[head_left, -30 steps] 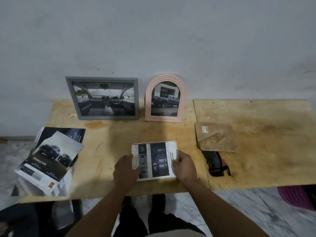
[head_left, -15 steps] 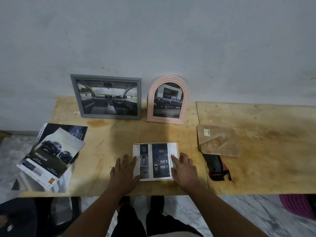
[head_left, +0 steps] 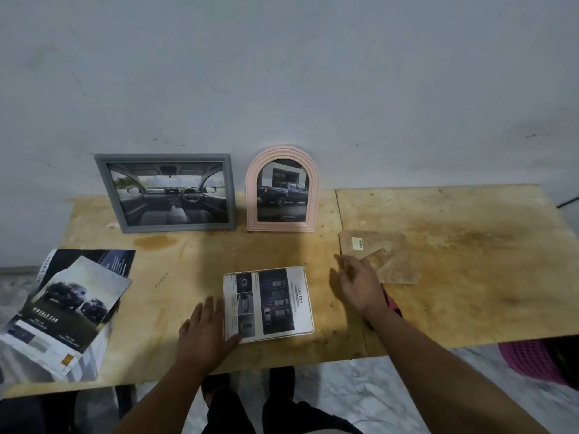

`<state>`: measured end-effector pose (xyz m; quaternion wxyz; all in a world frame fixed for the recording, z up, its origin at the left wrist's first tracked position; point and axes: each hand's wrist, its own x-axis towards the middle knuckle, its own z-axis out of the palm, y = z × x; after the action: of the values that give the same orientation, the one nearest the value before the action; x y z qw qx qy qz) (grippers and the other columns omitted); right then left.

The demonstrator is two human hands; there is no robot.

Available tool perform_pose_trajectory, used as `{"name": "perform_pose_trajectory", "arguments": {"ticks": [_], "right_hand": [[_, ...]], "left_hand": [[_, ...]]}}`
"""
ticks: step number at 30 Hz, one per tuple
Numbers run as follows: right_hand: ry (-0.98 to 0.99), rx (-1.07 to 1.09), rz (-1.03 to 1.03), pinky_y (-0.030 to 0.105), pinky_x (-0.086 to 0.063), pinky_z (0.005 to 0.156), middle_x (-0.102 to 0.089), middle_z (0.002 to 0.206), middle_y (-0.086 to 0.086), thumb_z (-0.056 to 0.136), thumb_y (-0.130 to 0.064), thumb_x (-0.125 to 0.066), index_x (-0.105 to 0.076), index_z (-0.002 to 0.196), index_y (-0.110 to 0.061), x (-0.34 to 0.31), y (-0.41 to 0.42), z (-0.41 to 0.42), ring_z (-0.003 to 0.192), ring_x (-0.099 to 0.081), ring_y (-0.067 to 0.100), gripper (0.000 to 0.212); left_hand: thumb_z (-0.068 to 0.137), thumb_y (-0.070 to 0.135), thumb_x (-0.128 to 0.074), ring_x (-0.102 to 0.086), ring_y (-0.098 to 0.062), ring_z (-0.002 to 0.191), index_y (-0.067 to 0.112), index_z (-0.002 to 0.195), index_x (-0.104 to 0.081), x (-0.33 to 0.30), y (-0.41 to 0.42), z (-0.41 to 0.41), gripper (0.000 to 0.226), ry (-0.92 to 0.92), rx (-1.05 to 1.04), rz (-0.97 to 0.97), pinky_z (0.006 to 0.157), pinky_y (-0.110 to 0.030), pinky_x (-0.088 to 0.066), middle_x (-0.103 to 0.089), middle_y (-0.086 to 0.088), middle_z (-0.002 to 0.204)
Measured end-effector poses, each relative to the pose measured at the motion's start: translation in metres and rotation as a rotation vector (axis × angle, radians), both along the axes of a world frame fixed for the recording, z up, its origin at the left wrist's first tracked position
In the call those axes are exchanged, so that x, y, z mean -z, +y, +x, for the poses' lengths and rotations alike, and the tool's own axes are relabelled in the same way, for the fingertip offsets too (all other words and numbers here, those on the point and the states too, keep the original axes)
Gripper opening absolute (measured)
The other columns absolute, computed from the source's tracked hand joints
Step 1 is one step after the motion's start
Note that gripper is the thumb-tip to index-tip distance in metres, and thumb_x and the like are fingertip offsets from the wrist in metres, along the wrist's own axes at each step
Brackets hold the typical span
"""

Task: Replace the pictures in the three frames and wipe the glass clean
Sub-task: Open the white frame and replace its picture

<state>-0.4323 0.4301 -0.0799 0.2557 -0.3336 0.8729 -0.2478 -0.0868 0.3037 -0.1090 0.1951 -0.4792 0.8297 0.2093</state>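
Note:
A white frame (head_left: 275,303) with a "Safety" car picture lies flat near the table's front edge. My left hand (head_left: 205,333) rests flat on the table, its thumb touching the frame's lower left corner. My right hand (head_left: 355,285) hovers to the right of the frame with fingers spread, holding nothing, just left of a brown backing board (head_left: 382,255). A grey frame (head_left: 169,192) with a car-interior picture and a pink arched frame (head_left: 282,189) with a pickup picture lean against the wall.
Car brochures (head_left: 69,308) lie piled at the table's left edge, overhanging it. A black and red cloth (head_left: 391,305) lies partly under my right wrist. A pink basket (head_left: 529,358) sits on the floor at the right. The wooden table (head_left: 470,277) runs to the right.
My right hand has left the white frame and moved right toward the backing board. My left hand stays at the frame's left side. The camera has tilted slightly.

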Motion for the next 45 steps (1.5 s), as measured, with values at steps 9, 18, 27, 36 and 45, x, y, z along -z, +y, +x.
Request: {"name": "perform_pose_trajectory", "arguments": {"ticks": [9, 18, 27, 36, 45], "right_hand": [[-0.024, 0.532, 0.436, 0.053, -0.040, 0.106, -0.049, 0.142, 0.019, 0.077, -0.080, -0.045, -0.048, 0.143, -0.017, 0.015, 0.022, -0.129, 0.129, -0.046, 0.045, 0.091], [-0.127, 0.597, 0.466, 0.055, -0.037, 0.110, -0.043, 0.144, 0.025, 0.064, -0.066, -0.086, -0.043, 0.140, -0.012, 0.024, 0.029, -0.138, 0.136, -0.035, 0.046, 0.103], [-0.178, 0.587, 0.060, 0.055, -0.047, 0.108, -0.047, 0.155, 0.015, 0.075, -0.033, -0.090, -0.036, 0.155, -0.016, -0.006, 0.042, -0.130, 0.139, -0.046, 0.041, 0.098], [-0.549, 0.562, -0.294, 0.043, -0.060, 0.085, -0.053, 0.150, 0.005, 0.094, -0.009, -0.072, -0.026, 0.161, -0.032, -0.027, 0.040, -0.079, 0.113, -0.064, 0.023, 0.085], [-0.588, 0.325, -0.241, 0.021, -0.060, 0.080, -0.059, 0.138, 0.000, 0.093, -0.006, -0.072, -0.030, 0.160, -0.026, -0.005, 0.017, 0.032, 0.114, -0.064, 0.016, 0.082]], "left_hand": [[0.073, 0.093, -0.018, -0.014, -0.035, 0.157, 0.025, 0.165, -0.002, 0.009, 0.002, -0.005, 0.116, 0.044, -0.031, -0.030, 0.119, -0.057, -0.031, -0.009, -0.011, 0.172], [0.070, 0.086, -0.059, -0.020, -0.039, 0.156, 0.014, 0.164, -0.015, 0.020, 0.004, 0.004, 0.126, 0.001, 0.049, -0.062, 0.114, -0.057, -0.040, -0.018, -0.015, 0.170], [0.077, 0.093, -0.041, -0.003, -0.032, 0.159, 0.034, 0.164, 0.002, 0.018, 0.006, -0.001, 0.113, 0.040, -0.016, -0.014, 0.122, -0.053, -0.027, 0.000, -0.007, 0.173], [0.072, 0.095, -0.043, -0.002, -0.031, 0.160, 0.027, 0.164, 0.004, 0.007, 0.006, 0.000, 0.124, 0.062, -0.033, 0.002, 0.122, -0.054, -0.026, 0.001, -0.006, 0.173], [0.078, 0.080, -0.059, 0.000, -0.027, 0.160, 0.028, 0.165, -0.004, 0.007, 0.005, 0.005, 0.115, 0.059, -0.028, 0.008, 0.121, -0.050, -0.026, 0.004, -0.002, 0.173]]}}
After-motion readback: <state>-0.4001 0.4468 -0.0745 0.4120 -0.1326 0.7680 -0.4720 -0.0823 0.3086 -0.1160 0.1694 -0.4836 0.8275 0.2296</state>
